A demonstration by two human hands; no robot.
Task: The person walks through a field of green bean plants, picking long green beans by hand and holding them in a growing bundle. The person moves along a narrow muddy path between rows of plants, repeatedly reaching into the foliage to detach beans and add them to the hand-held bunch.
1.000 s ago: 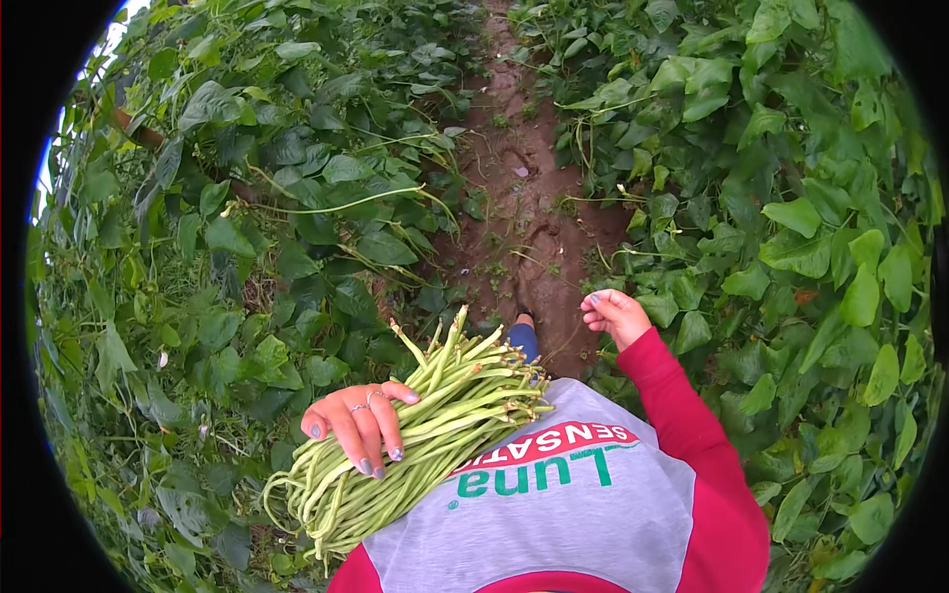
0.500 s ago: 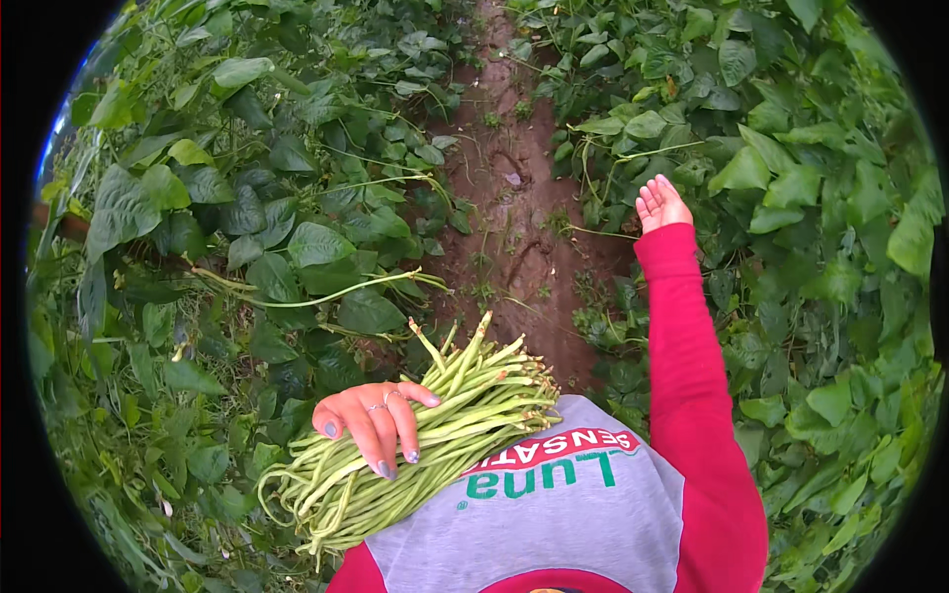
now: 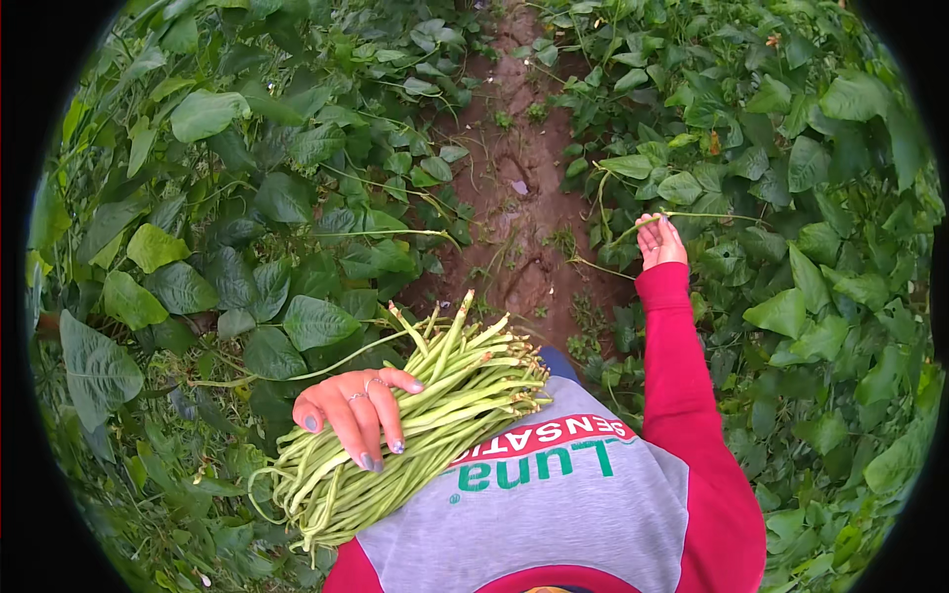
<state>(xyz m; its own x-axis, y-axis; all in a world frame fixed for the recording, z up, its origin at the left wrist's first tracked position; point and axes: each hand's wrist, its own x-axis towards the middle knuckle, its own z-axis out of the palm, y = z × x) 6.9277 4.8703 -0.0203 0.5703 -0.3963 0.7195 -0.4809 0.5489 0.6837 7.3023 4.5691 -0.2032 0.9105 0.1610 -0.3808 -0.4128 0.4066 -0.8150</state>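
Note:
A thick bundle of long green beans (image 3: pixel 415 435) lies slantwise across my front, against the grey and red sweatshirt. My left hand (image 3: pixel 361 410) rests over the bundle from the left, fingers wrapped down over it, with rings and grey-painted nails showing. My forearm on that side is hidden beneath the beans. Stretched forward on the right, my right hand (image 3: pixel 659 240) reaches the edge of the plants. Its fingers curl at a thin green bean or stem (image 3: pixel 628 235); I cannot make out which. Another slender green stem (image 3: pixel 717 215) runs rightward from the fingertips.
Dense leafy bean plants stand on the left (image 3: pixel 282 198) and right (image 3: pixel 830 257). Between them a narrow path of wet brown soil (image 3: pixel 509 148) runs ahead, with small weeds. Thin vines (image 3: pixel 381 233) stick out from the left row toward the path.
My right hand has gone from open fingers beside the plants to fingers curled at a thin green bean or stem. The left hand and bundle shifted slightly left in view.

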